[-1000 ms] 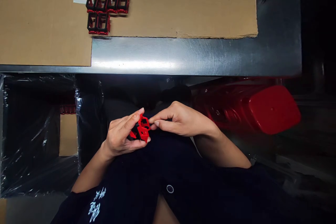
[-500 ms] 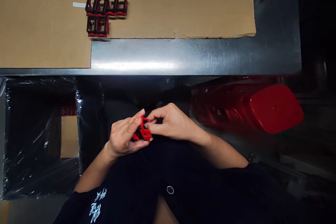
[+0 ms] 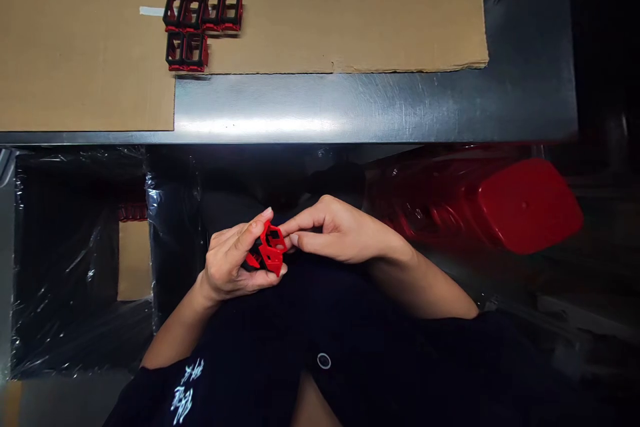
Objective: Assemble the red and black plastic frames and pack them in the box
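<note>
My left hand point(image 3: 233, 257) is closed around a red-and-black plastic frame point(image 3: 273, 259), with the thumb along its top and fingers beneath. Its red side, with an opening, faces right; part of the black side is covered by my palm. My right hand point(image 3: 330, 230) is at the right edge of this frame, thumb and index finger drawn close in a pinch. The index fingertip touches that edge and is partly hidden behind it. On the cardboard, several similar black-and-red frames point(image 3: 193, 12) stand together in two rows.
A brown cardboard sheet point(image 3: 350, 7) covers much of the metal table point(image 3: 375, 107), whose front edge lies beyond my hands. At lower left is a box lined with dark plastic point(image 3: 60, 267), with red parts and cardboard inside. A red plastic bin point(image 3: 530, 207) is at right.
The held frame has tilted and shifted slightly left in my left hand, showing more of its red opening. My right thumb has drawn back a little from its face.
</note>
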Motion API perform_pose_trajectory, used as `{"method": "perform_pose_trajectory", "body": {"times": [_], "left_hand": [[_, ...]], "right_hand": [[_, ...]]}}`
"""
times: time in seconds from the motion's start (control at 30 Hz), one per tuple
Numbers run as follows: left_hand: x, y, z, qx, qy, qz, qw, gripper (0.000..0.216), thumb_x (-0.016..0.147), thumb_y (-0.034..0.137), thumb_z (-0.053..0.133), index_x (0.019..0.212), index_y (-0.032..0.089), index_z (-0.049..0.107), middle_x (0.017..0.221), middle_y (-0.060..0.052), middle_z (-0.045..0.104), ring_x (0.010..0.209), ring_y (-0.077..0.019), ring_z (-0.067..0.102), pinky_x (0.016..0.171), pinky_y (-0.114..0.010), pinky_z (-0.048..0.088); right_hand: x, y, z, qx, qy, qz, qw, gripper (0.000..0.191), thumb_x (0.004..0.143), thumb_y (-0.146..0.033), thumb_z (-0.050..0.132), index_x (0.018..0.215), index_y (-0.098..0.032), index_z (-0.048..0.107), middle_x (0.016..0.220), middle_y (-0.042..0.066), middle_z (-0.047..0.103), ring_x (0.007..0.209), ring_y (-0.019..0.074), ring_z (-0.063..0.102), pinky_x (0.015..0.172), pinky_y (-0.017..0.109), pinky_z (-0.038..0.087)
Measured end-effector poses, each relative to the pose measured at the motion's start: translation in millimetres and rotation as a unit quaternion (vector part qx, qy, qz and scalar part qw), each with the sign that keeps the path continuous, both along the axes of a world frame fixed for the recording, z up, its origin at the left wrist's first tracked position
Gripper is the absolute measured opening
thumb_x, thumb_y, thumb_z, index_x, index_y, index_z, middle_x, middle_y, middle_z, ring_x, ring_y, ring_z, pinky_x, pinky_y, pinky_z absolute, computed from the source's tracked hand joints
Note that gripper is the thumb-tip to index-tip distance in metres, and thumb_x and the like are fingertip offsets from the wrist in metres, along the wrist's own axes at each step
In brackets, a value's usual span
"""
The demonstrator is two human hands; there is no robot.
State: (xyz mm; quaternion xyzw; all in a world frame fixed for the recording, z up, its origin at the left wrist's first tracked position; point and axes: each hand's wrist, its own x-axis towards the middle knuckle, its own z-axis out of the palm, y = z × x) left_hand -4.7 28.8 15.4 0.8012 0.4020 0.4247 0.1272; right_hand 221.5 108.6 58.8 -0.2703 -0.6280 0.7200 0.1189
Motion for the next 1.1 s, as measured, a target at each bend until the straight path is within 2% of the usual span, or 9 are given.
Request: {"method": "perform_pose_trajectory", "body": {"times": [0.3, 0.57, 0.7, 0.77, 0.83, 0.9, 0.93, 1.0, 1.1], "left_hand": [[4.0, 2.4, 0.4, -0.010, -0.008, -0.019, 1.000, 0.092, 0.079, 0.041, 0.085, 0.155, 0.014, 0.042, 0.131, -0.024, 0.070, 0.091, -0.0252, 0.080, 0.072, -0.033, 0.067], [1.8, 0.7, -2.5, 0.000, 0.002, 0.004, 1.000, 0.098, 0.077, 0.046, 0.086, 0.157, 0.014, 0.039, 0.128, -0.022, 0.072, 0.091, -0.0264, 0.080, 0.073, -0.033, 0.067], [4.7, -0.8, -0.5, -0.020, -0.006, 0.004, 1.000, 0.096, 0.075, 0.043, 0.088, 0.155, 0.017, 0.041, 0.127, -0.020, 0.073, 0.089, -0.0257, 0.080, 0.071, -0.032, 0.067], [4.4, -3.8, -0.6, -0.046, -0.038, 0.011, 0.998, 0.097, 0.071, 0.041, 0.090, 0.154, 0.020, 0.044, 0.126, -0.018, 0.074, 0.088, -0.0261, 0.080, 0.071, -0.033, 0.068], [3.1, -7.7, -2.8, -0.089, -0.099, 0.014, 0.991, 0.095, 0.071, 0.040, 0.089, 0.154, 0.022, 0.045, 0.128, -0.017, 0.073, 0.089, -0.0268, 0.080, 0.072, -0.036, 0.068], [2.2, -11.1, -6.7, -0.138, -0.167, 0.006, 0.976, 0.092, 0.072, 0.038, 0.089, 0.152, 0.023, 0.047, 0.133, -0.017, 0.071, 0.092, -0.0277, 0.080, 0.073, -0.038, 0.069], [2.3, -12.1, -8.9, -0.158, -0.195, -0.001, 0.968, 0.091, 0.073, 0.037, 0.089, 0.152, 0.023, 0.047, 0.135, -0.018, 0.069, 0.094, -0.0281, 0.080, 0.076, -0.038, 0.069], [3.5, -12.9, -13.1, -0.187, -0.238, -0.014, 0.953, 0.091, 0.072, 0.034, 0.090, 0.151, 0.022, 0.048, 0.138, -0.018, 0.067, 0.098, -0.0282, 0.079, 0.081, -0.038, 0.068], [6.2, -12.1, -17.9, -0.208, -0.272, -0.030, 0.939, 0.093, 0.070, 0.029, 0.092, 0.151, 0.022, 0.048, 0.140, -0.019, 0.066, 0.101, -0.0268, 0.078, 0.086, -0.037, 0.067]], "right_hand": [[-16.0, -10.8, 10.8, 0.072, -0.130, -0.088, 0.985, 0.016, 0.084, -0.022, 0.069, 0.078, -0.013, 0.081, 0.065, 0.000, 0.073, 0.058, 0.0111, 0.062, 0.054, 0.021, 0.041], [-5.6, -8.4, 4.4, 0.027, -0.038, -0.053, 0.997, 0.027, 0.087, -0.018, 0.062, 0.106, -0.017, 0.080, 0.083, 0.001, 0.079, 0.070, 0.0137, 0.069, 0.064, 0.022, 0.049], [-12.0, -11.8, 6.9, 0.064, -0.091, -0.086, 0.990, 0.015, 0.085, -0.027, 0.072, 0.088, -0.015, 0.079, 0.071, 0.001, 0.076, 0.063, 0.0140, 0.068, 0.059, 0.022, 0.048], [-7.7, -5.7, 4.3, 0.091, -0.111, -0.165, 0.976, 0.028, 0.091, -0.035, 0.068, 0.074, -0.015, 0.077, 0.064, 0.001, 0.073, 0.056, 0.0130, 0.066, 0.054, 0.022, 0.045], [3.7, 5.5, -4.0, 0.135, -0.151, -0.320, 0.925, 0.036, 0.095, -0.041, 0.063, 0.072, -0.016, 0.075, 0.061, 0.002, 0.071, 0.054, 0.0132, 0.065, 0.052, 0.023, 0.045], [16.7, 16.2, -16.3, 0.184, -0.192, -0.442, 0.857, 0.026, 0.092, -0.040, 0.067, 0.087, -0.017, 0.077, 0.064, 0.001, 0.072, 0.059, 0.0154, 0.067, 0.058, 0.026, 0.049], [21.6, 19.4, -22.7, 0.190, -0.193, -0.453, 0.849, 0.025, 0.089, -0.038, 0.071, 0.100, -0.017, 0.077, 0.067, 0.000, 0.073, 0.064, 0.0167, 0.069, 0.063, 0.027, 0.051], [25.6, 18.9, -33.2, 0.153, -0.172, -0.417, 0.879, 0.031, 0.085, -0.038, 0.075, 0.108, -0.018, 0.075, 0.068, -0.001, 0.074, 0.068, 0.0178, 0.071, 0.069, 0.030, 0.054], [19.1, 4.6, -40.1, 0.034, -0.124, -0.330, 0.935, 0.033, 0.089, -0.047, 0.070, 0.079, -0.016, 0.075, 0.057, 0.001, 0.068, 0.059, 0.0161, 0.067, 0.063, 0.028, 0.052]]}}
